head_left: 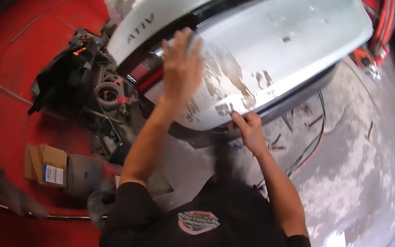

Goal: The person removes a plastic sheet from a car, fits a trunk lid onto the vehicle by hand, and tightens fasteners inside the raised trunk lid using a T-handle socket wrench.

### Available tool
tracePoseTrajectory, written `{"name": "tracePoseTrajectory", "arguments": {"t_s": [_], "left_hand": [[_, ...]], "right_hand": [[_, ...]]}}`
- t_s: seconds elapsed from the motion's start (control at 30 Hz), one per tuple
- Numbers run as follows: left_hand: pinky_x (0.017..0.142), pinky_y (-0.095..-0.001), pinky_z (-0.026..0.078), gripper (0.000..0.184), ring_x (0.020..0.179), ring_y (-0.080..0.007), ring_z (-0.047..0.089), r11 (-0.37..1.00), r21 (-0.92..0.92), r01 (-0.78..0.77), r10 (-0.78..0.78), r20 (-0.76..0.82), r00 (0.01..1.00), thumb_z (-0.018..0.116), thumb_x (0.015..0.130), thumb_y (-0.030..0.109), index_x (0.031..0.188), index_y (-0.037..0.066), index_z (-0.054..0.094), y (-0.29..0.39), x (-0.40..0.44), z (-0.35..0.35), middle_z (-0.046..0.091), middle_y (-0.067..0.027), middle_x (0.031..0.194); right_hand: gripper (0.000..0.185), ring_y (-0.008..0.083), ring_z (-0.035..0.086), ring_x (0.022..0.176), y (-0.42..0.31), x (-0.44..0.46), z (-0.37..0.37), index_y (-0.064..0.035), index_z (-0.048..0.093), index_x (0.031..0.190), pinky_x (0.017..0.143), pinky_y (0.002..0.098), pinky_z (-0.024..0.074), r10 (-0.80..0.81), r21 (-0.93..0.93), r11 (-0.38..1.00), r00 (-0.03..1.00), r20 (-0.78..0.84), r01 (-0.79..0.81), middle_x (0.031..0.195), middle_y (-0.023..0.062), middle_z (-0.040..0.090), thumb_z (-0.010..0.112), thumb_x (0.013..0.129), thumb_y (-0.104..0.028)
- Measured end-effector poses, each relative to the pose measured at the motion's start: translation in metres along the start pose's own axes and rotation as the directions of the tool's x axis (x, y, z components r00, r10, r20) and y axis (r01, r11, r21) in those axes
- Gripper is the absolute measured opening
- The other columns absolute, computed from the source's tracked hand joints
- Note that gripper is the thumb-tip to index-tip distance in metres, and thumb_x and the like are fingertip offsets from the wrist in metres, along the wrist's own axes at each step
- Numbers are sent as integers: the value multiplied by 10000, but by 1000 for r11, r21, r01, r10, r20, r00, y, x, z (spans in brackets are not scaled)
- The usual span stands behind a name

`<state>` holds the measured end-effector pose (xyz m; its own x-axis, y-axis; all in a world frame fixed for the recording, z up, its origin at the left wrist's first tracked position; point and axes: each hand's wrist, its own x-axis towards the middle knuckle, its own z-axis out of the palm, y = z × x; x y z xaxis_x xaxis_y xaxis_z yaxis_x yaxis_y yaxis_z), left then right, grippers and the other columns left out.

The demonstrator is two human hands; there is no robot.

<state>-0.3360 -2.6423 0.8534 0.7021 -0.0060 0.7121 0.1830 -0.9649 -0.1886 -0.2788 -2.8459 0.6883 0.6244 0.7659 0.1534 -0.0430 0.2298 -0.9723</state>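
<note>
A silver-white car trunk lid [292,33] tilts across the upper middle, its lower part marked with grey-brown, scuffed-looking patches. Over its left side, beside the red tail light [141,71], is my left hand [182,70], fingers stretched out and slightly blurred. A dark strip shows by those fingertips; I cannot tell whether it is a loose piece or part of the lid. My right hand [250,131] grips the lid's near edge, thumb on top and the other fingers mostly hidden beneath. Behind the light is a pale panel lettered "ATIV" [140,28].
Dark car parts [69,73] are piled on the red floor at left. Nearer me, a cardboard box [48,165] sits by a grey rounded container [85,175]. A hose [315,141] crosses the worn grey floor at right. Red equipment [382,28] stands at upper right.
</note>
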Motion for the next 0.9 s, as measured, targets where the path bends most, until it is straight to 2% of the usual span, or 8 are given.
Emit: {"name": "tracePoseTrajectory", "arguments": {"t_s": [0.1, 0.2, 0.27, 0.5, 0.67, 0.73, 0.83, 0.9], "left_hand": [[1132, -514, 380, 500, 1314, -366, 541, 944, 315, -100, 120, -44, 992, 720, 909, 251, 1353, 44, 622, -35, 35, 15, 627, -190, 1363], [1086, -457, 424, 450, 1228, -365, 589, 890, 438, -130, 142, 5, 990, 698, 936, 316, 1297, 47, 671, -41, 54, 33, 654, -162, 1325], [1066, -453, 436, 447, 1219, -356, 592, 905, 415, -94, 136, -71, 988, 700, 936, 336, 1292, 65, 688, -42, 50, 44, 658, -145, 1323], [1047, -452, 446, 418, 1205, -327, 586, 930, 356, -93, 146, -127, 981, 710, 929, 309, 1275, 75, 709, -41, 52, 34, 658, -103, 1319], [1066, -489, 424, 448, 1239, -359, 559, 952, 301, -53, 93, -120, 988, 653, 972, 274, 1375, 81, 624, -29, 49, 29, 609, -150, 1366], [1061, -501, 418, 452, 1230, -378, 546, 955, 294, 29, 7, -119, 993, 649, 975, 250, 1388, 72, 606, -20, 50, 26, 583, -166, 1378], [1043, -517, 425, 473, 1221, -404, 539, 947, 299, 121, -75, -159, 984, 669, 966, 288, 1373, 53, 617, -13, 53, 27, 573, -190, 1357], [1038, -525, 426, 497, 1217, -411, 538, 929, 325, 179, -126, -176, 976, 673, 962, 333, 1369, 52, 623, -8, 51, 30, 572, -203, 1341]], "right_hand": [[416, 120, 624, 679, -4, 2, 7, 28, 727, 961, 625, 307, 499, 79, 153, 986, 996, -44, -71, 755, 62, 697, 649, 992, -379], [394, 128, 629, 662, 27, 14, 3, 35, 711, 1019, 608, 313, 509, -43, 75, 996, 999, 3, 42, 754, 78, 692, 655, 997, -354], [375, 134, 671, 692, 27, 12, 8, 37, 715, 1037, 647, 275, 541, 27, 265, 964, 999, -31, -18, 783, 85, 713, 663, 1005, -333], [389, 171, 688, 646, 15, 11, 10, 35, 724, 958, 627, 323, 553, 94, 266, 960, 995, -26, -83, 719, 100, 710, 690, 976, -352], [376, 177, 682, 585, 12, 18, -4, 6, 696, 875, 578, 345, 541, 7, -34, 999, 1000, 13, -6, 699, 103, 707, 691, 965, -358], [399, 187, 702, 623, 22, 22, -7, -7, 723, 1036, 592, 342, 549, -70, -95, 993, 998, 7, 70, 702, 108, 705, 675, 969, -397], [639, 218, 727, 704, -7, 27, -45, 74, 664, 1133, 607, 315, 585, 220, 137, 963, 972, 86, -230, 799, 155, 717, 638, 975, -545], [681, 219, 727, 697, -29, 40, -90, 93, 651, 1127, 610, 314, 595, 259, 248, 935, 966, 14, -254, 788, 160, 710, 646, 964, -569]]}}
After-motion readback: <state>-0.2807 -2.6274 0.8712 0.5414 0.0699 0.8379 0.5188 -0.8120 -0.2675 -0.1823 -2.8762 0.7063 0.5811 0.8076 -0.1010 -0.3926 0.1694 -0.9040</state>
